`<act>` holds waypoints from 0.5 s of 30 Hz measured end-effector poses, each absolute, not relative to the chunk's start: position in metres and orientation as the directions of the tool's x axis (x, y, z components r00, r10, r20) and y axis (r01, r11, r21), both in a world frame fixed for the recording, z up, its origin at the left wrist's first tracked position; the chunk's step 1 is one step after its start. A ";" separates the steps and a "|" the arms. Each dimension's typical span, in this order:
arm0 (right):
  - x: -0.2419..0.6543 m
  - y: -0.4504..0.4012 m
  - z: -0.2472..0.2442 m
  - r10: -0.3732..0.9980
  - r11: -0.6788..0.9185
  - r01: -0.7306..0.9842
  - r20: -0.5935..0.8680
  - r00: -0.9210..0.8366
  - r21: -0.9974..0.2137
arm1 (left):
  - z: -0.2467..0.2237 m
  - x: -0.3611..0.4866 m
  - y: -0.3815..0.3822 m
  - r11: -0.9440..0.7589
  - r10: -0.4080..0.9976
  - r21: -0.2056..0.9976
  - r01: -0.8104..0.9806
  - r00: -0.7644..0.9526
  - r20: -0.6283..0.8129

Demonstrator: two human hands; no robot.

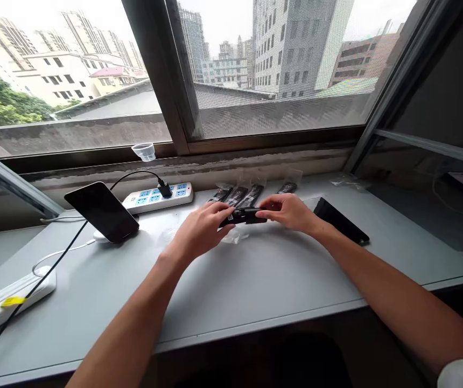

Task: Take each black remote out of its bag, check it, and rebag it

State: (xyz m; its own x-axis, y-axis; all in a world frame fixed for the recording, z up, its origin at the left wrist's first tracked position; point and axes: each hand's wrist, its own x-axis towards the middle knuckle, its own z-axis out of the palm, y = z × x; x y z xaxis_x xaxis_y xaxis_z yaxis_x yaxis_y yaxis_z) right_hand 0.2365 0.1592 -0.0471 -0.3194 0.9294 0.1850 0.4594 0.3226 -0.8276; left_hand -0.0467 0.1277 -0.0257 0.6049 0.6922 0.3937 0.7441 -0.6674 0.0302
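Between both hands, a little above the grey table, is a small black oblong device [243, 216] with a pale label near its left end. My left hand [203, 229] grips the left end, fingers on top and thumb below. The right end is pinched by the fingers of my right hand [286, 212]. Just behind the device lie several black items in clear plastic sleeves [251, 195]; what they are I cannot make out. Crumpled clear plastic [233, 236] rests below the device on the table [264, 280].
At the left a tablet [102, 211] leans on a stand. Behind it is a white power strip [154, 198] with a black plug [164, 189]. A flat black object [341, 221] lies right. Another white strip [33, 291] and a cable run along the left. A clear cup [145, 152] sits on the sill.
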 end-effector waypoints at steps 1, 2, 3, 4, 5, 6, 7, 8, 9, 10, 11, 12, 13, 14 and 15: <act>0.239 0.162 -0.048 0.930 0.312 0.438 0.177 -0.322 -0.843 | -0.025 -0.050 0.129 -0.651 0.704 0.037 0.758 0.585 0.404; 0.241 0.164 -0.050 0.930 0.303 0.409 0.174 -0.323 -0.860 | -0.023 -0.053 0.130 -0.636 0.713 0.045 0.771 0.564 0.416; 0.243 0.167 -0.051 0.927 0.301 0.375 0.178 -0.329 -0.877 | -0.022 -0.057 0.131 -0.620 0.722 0.053 0.783 0.543 0.430; 0.245 0.169 -0.053 0.920 0.311 0.334 0.193 -0.340 -0.890 | -0.021 -0.060 0.132 -0.606 0.728 0.058 0.794 0.523 0.442; 0.246 0.171 -0.054 0.910 0.332 0.295 0.221 -0.352 -0.896 | -0.020 -0.064 0.133 -0.594 0.733 0.061 0.802 0.509 0.451; 0.247 0.172 -0.055 0.897 0.358 0.260 0.253 -0.362 -0.897 | -0.019 -0.066 0.134 -0.585 0.737 0.064 0.809 0.497 0.458; 0.248 0.173 -0.055 0.886 0.382 0.232 0.282 -0.368 -0.895 | -0.018 -0.069 0.135 -0.579 0.740 0.067 0.813 0.489 0.462; 0.249 0.174 -0.055 0.877 0.398 0.214 0.302 -0.373 -0.892 | -0.018 -0.071 0.136 -0.576 0.742 0.070 0.814 0.486 0.462; 0.250 0.174 -0.055 0.873 0.405 0.206 0.310 -0.376 -0.891 | -0.018 -0.073 0.136 -0.577 0.744 0.074 0.813 0.486 0.459; 0.250 0.173 -0.055 0.873 0.402 0.207 0.306 -0.380 -0.892 | -0.019 -0.074 0.137 -0.580 0.746 0.078 0.811 0.489 0.452; 0.251 0.173 -0.055 0.873 0.398 0.208 0.300 -0.384 -0.894 | -0.019 -0.075 0.137 -0.583 0.748 0.083 0.809 0.493 0.445; 0.251 0.173 -0.056 0.872 0.396 0.204 0.297 -0.389 -0.895 | -0.020 -0.075 0.138 -0.585 0.750 0.088 0.806 0.496 0.438; 0.251 0.173 -0.056 0.869 0.397 0.191 0.301 -0.392 -0.897 | -0.021 -0.076 0.138 -0.586 0.752 0.093 0.805 0.498 0.433; 0.250 0.173 -0.056 0.865 0.404 0.171 0.313 -0.392 -0.899 | -0.022 -0.076 0.139 -0.586 0.754 0.100 0.804 0.496 0.431; 0.250 0.174 -0.056 0.859 0.414 0.150 0.330 -0.393 -0.898 | -0.023 -0.075 0.139 -0.585 0.756 0.108 0.804 0.493 0.430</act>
